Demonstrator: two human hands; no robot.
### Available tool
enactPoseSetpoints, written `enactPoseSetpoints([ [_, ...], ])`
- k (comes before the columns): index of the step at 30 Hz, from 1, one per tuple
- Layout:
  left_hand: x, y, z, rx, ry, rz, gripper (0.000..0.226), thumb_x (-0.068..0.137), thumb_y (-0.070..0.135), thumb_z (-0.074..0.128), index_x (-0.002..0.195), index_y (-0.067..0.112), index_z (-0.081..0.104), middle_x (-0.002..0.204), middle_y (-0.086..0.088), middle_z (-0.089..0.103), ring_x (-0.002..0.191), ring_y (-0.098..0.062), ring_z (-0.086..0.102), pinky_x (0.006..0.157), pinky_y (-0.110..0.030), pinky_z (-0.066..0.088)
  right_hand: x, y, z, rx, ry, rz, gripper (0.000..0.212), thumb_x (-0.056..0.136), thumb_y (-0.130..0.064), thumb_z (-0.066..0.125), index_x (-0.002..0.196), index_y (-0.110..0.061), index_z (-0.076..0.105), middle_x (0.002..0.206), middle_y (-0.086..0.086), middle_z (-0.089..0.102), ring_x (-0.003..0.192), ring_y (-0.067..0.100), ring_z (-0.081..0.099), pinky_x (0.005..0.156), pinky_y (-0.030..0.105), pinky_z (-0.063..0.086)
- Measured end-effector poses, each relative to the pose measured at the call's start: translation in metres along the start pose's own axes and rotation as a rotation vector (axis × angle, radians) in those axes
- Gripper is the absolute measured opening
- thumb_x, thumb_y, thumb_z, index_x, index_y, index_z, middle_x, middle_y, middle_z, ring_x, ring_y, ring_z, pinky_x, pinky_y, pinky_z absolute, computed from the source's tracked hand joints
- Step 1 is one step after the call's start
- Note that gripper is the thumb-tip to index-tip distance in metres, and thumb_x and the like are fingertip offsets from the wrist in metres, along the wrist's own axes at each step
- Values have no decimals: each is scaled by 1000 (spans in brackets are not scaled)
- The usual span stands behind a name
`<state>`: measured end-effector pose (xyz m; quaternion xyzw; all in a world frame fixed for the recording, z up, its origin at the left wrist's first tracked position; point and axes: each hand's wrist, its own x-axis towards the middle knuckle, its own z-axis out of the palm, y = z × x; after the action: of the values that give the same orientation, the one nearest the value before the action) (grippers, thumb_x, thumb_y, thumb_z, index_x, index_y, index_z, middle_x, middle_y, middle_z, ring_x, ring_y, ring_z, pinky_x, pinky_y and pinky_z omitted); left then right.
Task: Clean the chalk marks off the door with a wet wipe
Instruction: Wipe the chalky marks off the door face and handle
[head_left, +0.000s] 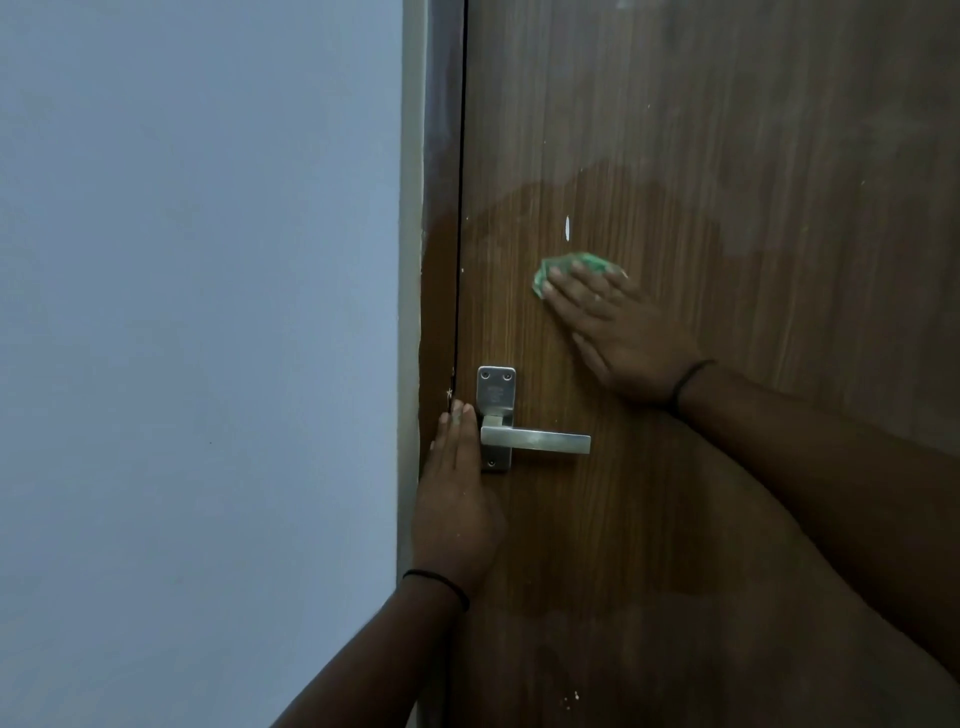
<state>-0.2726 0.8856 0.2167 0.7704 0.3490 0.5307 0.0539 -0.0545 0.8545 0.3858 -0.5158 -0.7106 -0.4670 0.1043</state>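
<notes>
We press the crumpled green wet wipe (571, 265) flat against the brown wood-grain door (753, 234) under our right hand's (623, 332) straight fingers, just below a white chalk mark (568, 227). Our left hand (457, 488), open and holding nothing, braces the door's edge beside the steel lever handle (535, 441), likely steadying it.
</notes>
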Motion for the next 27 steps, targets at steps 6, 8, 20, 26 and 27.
enactPoseSetpoints([
  [6,10,-3,-4,37,-25,41,74,92,9,49,156,20,12,163,4,15,151,-11,8,122,-37,22,79,-55,-4,-30,65,-30,60,97,-29,29,154,-17,15,161,4,15,150,22,7,122,39,3],
  [8,10,-5,-5,64,-32,57,76,90,7,49,155,19,13,163,3,16,151,-12,8,121,-37,23,67,-62,7,-52,6,-155,57,99,-29,28,154,-18,14,161,3,14,150,20,7,122,39,3],
  [20,3,-3,-12,17,-31,-27,65,95,15,52,153,21,25,159,1,31,148,-16,25,117,-40,32,43,-33,-30,98,164,-48,35,91,-6,61,126,-5,60,136,19,55,126,35,52,103,43,43],
  [26,8,7,-20,-19,43,-38,50,96,21,51,145,18,43,140,-5,57,125,-23,55,103,-38,46,65,-60,-25,461,300,131,19,91,-1,55,99,-7,70,101,13,64,95,25,57,81,35,49],
  [27,9,7,-20,-26,58,-45,46,96,20,51,142,18,47,133,-4,62,118,-22,59,98,-36,48,63,-63,-21,461,286,136,19,91,-2,55,99,-7,71,100,13,64,95,25,56,81,35,48],
])
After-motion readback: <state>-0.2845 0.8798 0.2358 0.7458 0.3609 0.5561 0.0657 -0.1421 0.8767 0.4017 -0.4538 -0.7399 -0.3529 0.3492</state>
